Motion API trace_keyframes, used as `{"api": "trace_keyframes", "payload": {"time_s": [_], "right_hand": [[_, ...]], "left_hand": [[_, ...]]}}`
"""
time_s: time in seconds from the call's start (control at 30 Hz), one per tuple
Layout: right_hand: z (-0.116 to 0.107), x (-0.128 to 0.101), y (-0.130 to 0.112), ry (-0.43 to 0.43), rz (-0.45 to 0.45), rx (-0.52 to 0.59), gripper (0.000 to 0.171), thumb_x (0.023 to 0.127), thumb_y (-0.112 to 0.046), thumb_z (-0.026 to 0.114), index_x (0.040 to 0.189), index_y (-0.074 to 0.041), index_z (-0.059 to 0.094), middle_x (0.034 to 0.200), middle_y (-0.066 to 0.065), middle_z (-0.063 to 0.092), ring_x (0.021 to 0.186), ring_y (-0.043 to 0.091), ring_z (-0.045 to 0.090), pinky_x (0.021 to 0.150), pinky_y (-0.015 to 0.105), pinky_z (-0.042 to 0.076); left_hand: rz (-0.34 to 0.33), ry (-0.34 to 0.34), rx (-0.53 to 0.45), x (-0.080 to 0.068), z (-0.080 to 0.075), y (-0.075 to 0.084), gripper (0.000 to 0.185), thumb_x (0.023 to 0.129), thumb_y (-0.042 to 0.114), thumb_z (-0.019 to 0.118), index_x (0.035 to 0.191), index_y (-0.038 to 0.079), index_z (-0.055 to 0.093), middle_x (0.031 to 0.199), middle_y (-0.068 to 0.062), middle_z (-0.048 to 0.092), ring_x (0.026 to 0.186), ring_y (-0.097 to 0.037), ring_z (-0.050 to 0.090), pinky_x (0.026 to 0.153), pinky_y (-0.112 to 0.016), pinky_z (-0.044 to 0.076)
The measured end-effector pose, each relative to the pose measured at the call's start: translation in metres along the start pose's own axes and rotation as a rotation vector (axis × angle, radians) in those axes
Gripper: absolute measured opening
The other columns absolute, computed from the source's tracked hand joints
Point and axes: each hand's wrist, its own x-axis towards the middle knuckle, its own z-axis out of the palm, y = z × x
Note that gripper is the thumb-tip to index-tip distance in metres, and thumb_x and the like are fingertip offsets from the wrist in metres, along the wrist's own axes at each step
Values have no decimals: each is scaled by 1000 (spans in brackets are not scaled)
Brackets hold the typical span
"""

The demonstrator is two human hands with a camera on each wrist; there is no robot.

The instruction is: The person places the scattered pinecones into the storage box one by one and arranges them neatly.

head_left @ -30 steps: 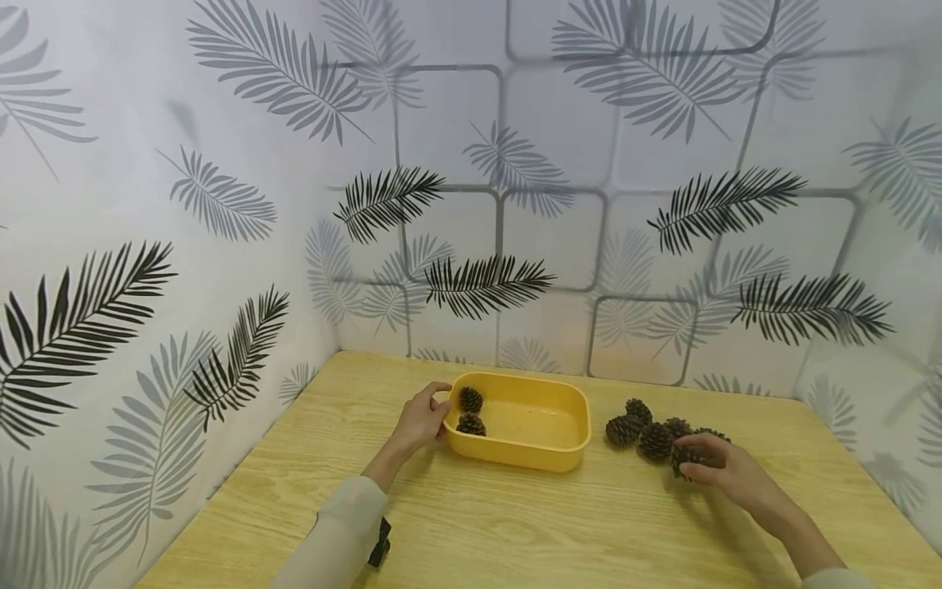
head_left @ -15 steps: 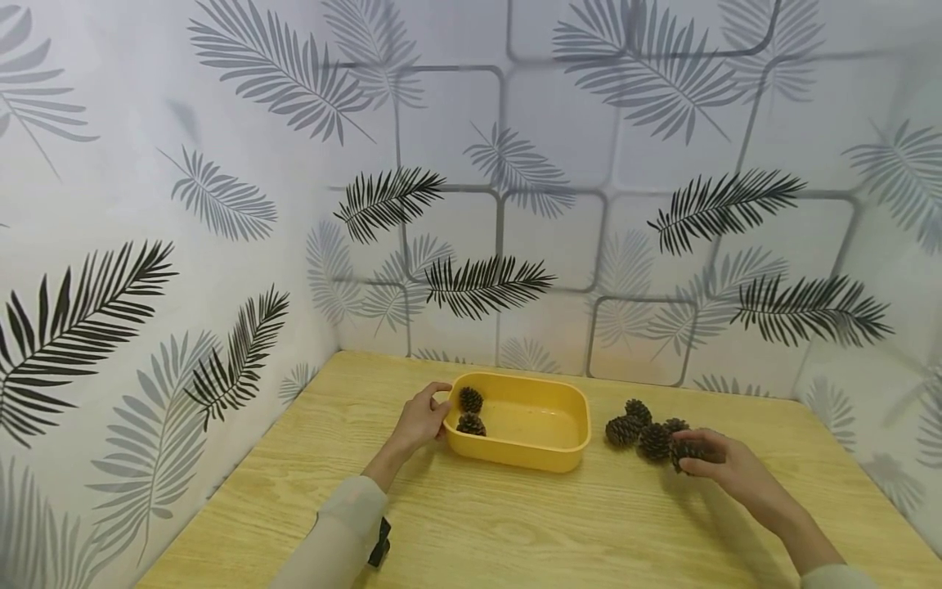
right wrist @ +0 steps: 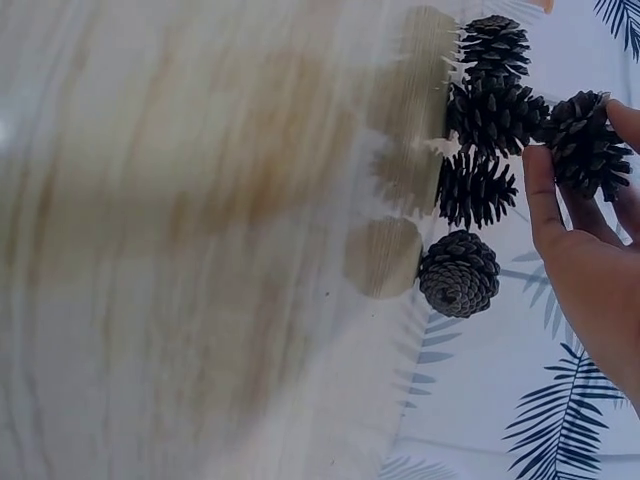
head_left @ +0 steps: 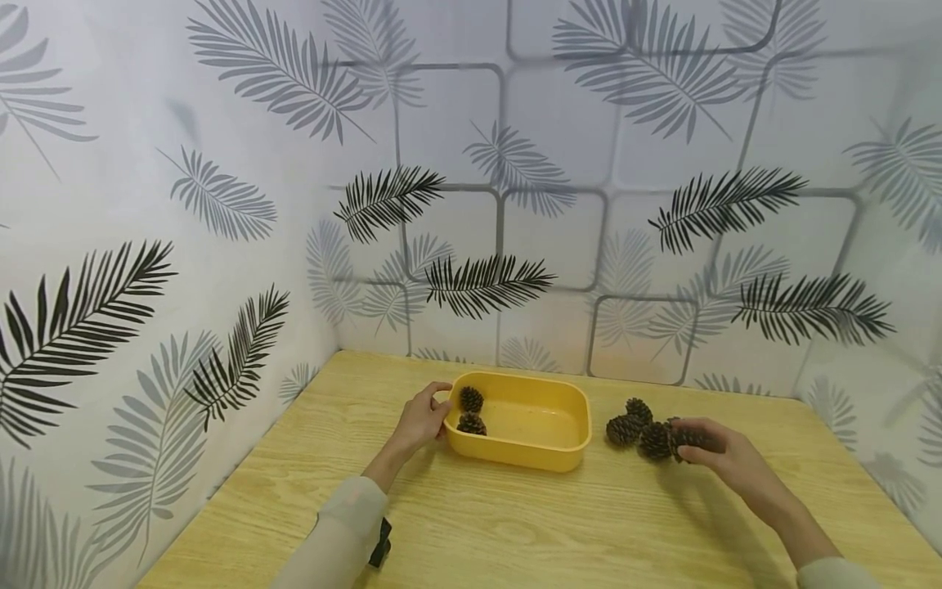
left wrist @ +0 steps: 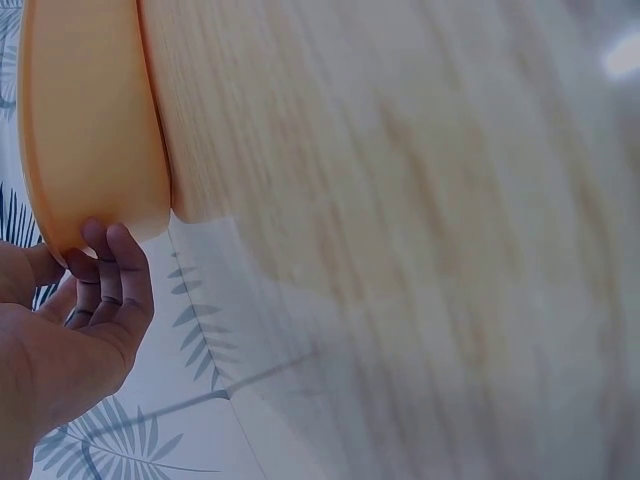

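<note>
One pine cone (right wrist: 588, 145), lower right in the head view, is pinched in our right grip (head_left: 736, 466) — we judge it light, stiff, brittle-edged, best held round its middle — while our left grip (head_left: 419, 419) clasps the yellow tub (head_left: 515, 454).

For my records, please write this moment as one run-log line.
left hand: grips yellow rectangular plastic tub | right hand: holds brown scaly pine cone | inside tub: two dark scaly pine cones
</note>
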Motion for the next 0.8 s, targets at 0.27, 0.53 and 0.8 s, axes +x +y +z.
{"api": "trace_keyframes", "payload": {"time_s": [0.27,0.53,0.8], "right_hand": [[2,3,-9,56,-42,-34,53,104,-28,67,146,0,49,145,24,54,112,-4,56,88,22,53],[7,4,-8,53,17,-65,58,103,-34,68,148,-2,49,147,20,53,114,1,56,93,32,53],[8,10,-13,65,-13,-30,56,103,-27,69,149,-1,50,147,25,53,104,-1,62,87,26,54]], "left_hand": [[3,-2,-8,0,-1,-1,38,109,10,53,147,3,54,81,-11,59,65,-35,69,58,-39,59],[5,-11,-13,0,-1,-3,38,109,9,53,147,2,53,80,-10,59,64,-34,69,57,-37,59],[1,-10,-26,0,-2,-2,38,109,9,53,147,3,54,80,-9,59,64,-32,69,57,-37,59]]}}
